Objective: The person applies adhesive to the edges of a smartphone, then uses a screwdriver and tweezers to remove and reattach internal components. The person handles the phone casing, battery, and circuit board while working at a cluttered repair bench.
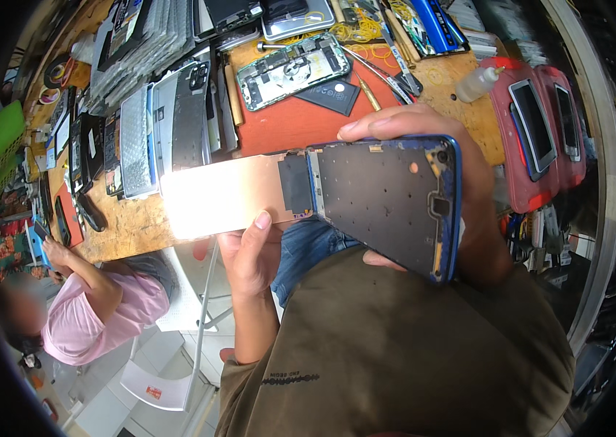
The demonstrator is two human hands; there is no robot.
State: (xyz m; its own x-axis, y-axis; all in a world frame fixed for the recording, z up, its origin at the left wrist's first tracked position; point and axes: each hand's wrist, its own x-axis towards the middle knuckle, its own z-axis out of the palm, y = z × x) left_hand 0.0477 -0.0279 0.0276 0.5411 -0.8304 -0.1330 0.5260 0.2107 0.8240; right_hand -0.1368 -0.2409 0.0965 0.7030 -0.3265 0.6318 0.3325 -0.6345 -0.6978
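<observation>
My left hand grips a phone screen panel from below, its thumb pressed on the panel's copper-coloured back. Glare whitens the panel's left end, and a black strip lies near its right end. My right hand wraps round a phone frame, dark inside with a blue rim and a square camera cutout. Panel and frame meet at their short edges, set at an angle like an open book; whether a cable joins them I cannot tell. Both parts are held up over my lap, just in front of the bench.
On the bench's orange mat lie an opened phone, a black battery and a screwdriver. Stacked phone parts crowd the left. A bottle stands by red trays with phones. A person in pink sits left.
</observation>
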